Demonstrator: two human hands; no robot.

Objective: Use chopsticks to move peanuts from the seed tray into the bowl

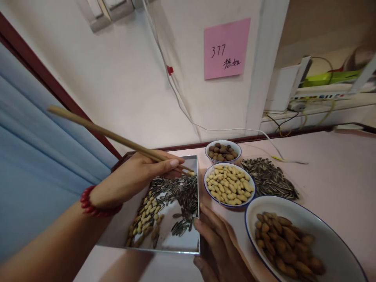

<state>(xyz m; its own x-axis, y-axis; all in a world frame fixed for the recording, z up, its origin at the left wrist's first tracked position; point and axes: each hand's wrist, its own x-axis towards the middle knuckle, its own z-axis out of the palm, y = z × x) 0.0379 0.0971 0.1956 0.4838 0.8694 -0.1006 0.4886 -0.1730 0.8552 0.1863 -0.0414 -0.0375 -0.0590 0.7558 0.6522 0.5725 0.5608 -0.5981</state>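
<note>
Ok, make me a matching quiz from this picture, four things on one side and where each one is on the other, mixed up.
Things:
1. chopsticks
2. pink note
3. peanut bowl
4. red bracelet

Places:
A. stuck on the wall
B. on the left wrist
C. held in the left hand
D. on the table, right of the metal tray

Pairs: 1-C, 2-A, 3-D, 4-B

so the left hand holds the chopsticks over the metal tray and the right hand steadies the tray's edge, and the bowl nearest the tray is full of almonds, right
Not quite. In the head view the bowl nearest the metal tray holds peanuts; the almonds are in the larger bowl further right. The left hand does hold the chopsticks, and the right hand is at the tray's edge.
</note>
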